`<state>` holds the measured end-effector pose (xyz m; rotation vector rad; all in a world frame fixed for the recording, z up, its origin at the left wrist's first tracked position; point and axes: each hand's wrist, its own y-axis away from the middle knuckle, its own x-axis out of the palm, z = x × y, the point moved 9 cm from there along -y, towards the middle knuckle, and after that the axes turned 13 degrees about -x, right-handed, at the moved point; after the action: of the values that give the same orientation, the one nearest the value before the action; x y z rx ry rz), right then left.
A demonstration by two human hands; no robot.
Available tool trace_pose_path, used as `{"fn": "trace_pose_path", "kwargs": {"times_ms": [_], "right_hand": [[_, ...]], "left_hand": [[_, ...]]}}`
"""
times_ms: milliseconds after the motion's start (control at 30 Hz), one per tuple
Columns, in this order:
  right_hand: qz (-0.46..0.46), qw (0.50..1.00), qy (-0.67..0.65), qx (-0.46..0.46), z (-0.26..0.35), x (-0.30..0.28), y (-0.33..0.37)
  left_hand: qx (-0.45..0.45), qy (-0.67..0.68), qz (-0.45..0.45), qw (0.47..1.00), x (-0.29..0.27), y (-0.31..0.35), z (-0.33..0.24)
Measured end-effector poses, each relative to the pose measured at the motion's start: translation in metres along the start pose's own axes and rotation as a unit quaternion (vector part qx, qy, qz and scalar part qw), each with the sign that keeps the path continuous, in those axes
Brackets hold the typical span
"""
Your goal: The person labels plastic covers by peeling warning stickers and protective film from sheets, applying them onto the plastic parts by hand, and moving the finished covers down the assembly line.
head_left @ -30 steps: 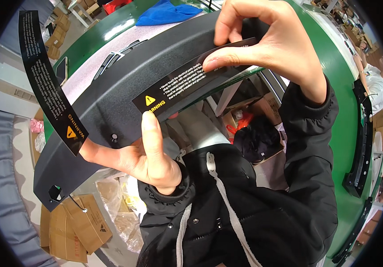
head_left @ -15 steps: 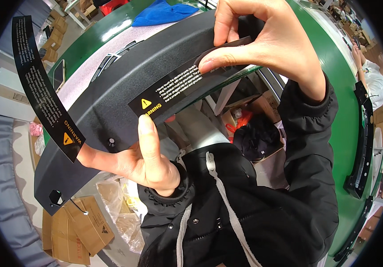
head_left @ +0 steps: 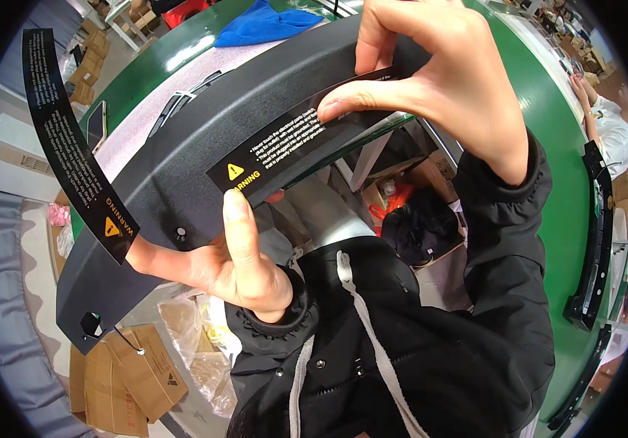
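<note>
A long curved black panel (head_left: pixel 182 171) is tilted across the view in front of me. Along its near edge lies a black label (head_left: pixel 274 150) with a yellow triangle and white print. My right hand (head_left: pixel 430 87) pinches the label's right part, thumb on top and fingers at its far edge. My left hand (head_left: pixel 244 266) presses its thumb on the label's lower left corner, with a fingertip showing beneath the panel's edge. A second strip label (head_left: pixel 73 153), black too, clings to the tip of my left index finger and curls upward. My left hand's other fingers are hidden.
Behind the panel, a blue cloth (head_left: pixel 266 23) lies on a green table (head_left: pixel 540 102), near a phone (head_left: pixel 97 125). More curved black parts (head_left: pixel 591 241) rest on the right. Flattened cardboard (head_left: pixel 135 372) and clear plastic (head_left: pixel 201 358) are at lower left. Across the table sits another person (head_left: pixel 609 135).
The label on the panel has shifted slightly left, and my right thumb has moved left with it. My left thumb stays pressed at the corner.
</note>
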<state>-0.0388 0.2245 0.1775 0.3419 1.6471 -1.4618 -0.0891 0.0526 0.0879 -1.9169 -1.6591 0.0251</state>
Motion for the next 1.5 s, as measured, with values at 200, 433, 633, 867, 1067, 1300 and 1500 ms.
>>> {"fn": "trace_pose_path", "kwargs": {"times_ms": [200, 433, 633, 867, 1067, 1300, 1500], "right_hand": [[-0.004, 0.991, 0.127, 0.038, -0.010, -0.015, 0.007], [-0.198, 0.957, 0.213, -0.004, 0.049, -0.020, 0.029], [-0.226, 0.958, 0.079, -0.160, 0.069, 0.082, 0.046], [-0.161, 0.962, 0.221, 0.013, -0.019, 0.044, 0.088], [-0.226, 0.965, 0.103, 0.088, -0.055, 0.021, 0.094], [-0.307, 0.914, -0.264, 0.008, -0.089, 0.026, 0.096], [-0.458, 0.765, -0.445, -0.085, -0.075, -0.007, 0.136]], "left_hand": [[0.001, -0.007, -0.004, 1.000, 0.004, -0.003, 0.007], [-0.006, 0.021, 0.005, 1.000, 0.005, 0.001, 0.011], [0.013, 0.026, -0.077, 0.997, -0.010, -0.003, 0.025], [0.038, -0.046, -0.044, 0.997, 0.005, -0.007, 0.017], [-0.014, -0.108, -0.101, 0.989, 0.003, -0.004, 0.006], [-0.007, 0.029, -0.137, 0.990, 0.002, 0.003, 0.009], [0.033, 0.097, -0.155, 0.983, 0.000, 0.008, -0.021]]}}
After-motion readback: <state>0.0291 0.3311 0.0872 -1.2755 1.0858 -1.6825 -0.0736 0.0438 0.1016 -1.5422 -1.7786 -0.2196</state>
